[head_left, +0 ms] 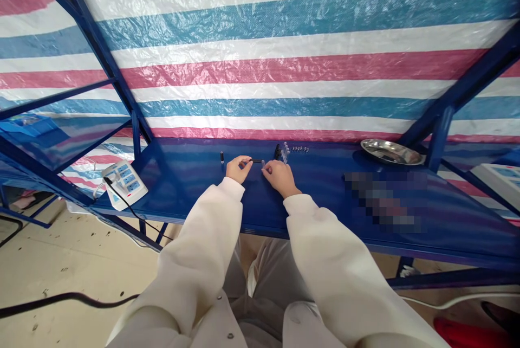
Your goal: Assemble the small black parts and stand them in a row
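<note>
Over the blue table, my left hand (238, 169) pinches a thin black rod (255, 161) that points toward my right hand (281, 175). The fingers of my right hand are closed on a small clear piece (263, 163) close to the rod's tip. Whether the rod and the clear piece touch, I cannot tell. Left of my left hand stands a small black-topped tube (221, 157). Just beyond my right hand are a group of black parts (278, 151) and a cluster of clear plastic parts (285, 152).
Several tiny pieces (300, 149) line the back of the blue table (182, 174). A shiny metal tray (392, 152) is at the back right, with a blurred-out item (382, 201) in front. A white power strip (125, 184) with a black cord sits at the left end.
</note>
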Tool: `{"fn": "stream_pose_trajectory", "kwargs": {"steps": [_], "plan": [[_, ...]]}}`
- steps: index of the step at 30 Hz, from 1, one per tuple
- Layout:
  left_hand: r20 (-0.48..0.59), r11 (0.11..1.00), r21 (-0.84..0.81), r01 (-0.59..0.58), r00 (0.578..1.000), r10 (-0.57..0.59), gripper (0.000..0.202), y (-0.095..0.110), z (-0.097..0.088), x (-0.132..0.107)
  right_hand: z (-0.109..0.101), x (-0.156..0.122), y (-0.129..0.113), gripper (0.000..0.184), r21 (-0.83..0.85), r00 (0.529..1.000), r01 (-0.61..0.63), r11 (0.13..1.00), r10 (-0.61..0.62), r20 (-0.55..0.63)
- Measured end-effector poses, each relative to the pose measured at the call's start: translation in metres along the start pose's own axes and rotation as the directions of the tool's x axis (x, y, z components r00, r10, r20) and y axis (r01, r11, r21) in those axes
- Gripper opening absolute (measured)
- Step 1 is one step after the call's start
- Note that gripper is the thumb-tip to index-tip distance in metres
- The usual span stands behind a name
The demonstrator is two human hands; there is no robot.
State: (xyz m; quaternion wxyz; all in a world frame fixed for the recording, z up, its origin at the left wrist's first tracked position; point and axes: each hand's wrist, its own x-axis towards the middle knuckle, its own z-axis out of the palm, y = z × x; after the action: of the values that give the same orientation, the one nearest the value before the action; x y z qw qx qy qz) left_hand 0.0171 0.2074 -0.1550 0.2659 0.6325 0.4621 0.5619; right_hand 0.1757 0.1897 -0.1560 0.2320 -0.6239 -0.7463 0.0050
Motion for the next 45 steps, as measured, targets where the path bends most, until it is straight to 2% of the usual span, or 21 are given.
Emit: {"fn": "stream_pose_trajectory", "kwargs": {"steps": [7,17,29,36,45], "plan": [[-0.025,0.998,-0.06,0.016,1.0,-0.017,0.01,0.002,-0.001,0.001,0.001,0.0,0.001,0.012,-0.021,1.0,0.028,0.999,-0.028,-0.01],[0.005,0.997,-0.077,0.005,1.0,-0.004,0.01,0.0,0.0,0.001,-0.002,-0.002,-0.002,0.012,-0.031,1.0,0.028,0.999,-0.028,-0.007],[0.109,0.993,0.007,-0.117,0.987,0.115,0.013,-0.005,0.001,-0.001,-0.008,-0.006,-0.012,0.017,-0.26,0.998,0.056,0.964,-0.058,-0.002],[0.178,0.984,0.022,-0.176,0.969,0.17,0.015,-0.01,0.002,-0.002,-0.007,-0.004,-0.013,0.018,-0.202,0.993,0.107,0.974,-0.115,-0.027],[0.16,0.99,-0.013,-0.139,0.977,0.14,0.016,-0.007,0.001,-0.003,-0.001,-0.004,-0.011,0.017,-0.114,0.993,0.116,0.987,-0.118,-0.016]]}}
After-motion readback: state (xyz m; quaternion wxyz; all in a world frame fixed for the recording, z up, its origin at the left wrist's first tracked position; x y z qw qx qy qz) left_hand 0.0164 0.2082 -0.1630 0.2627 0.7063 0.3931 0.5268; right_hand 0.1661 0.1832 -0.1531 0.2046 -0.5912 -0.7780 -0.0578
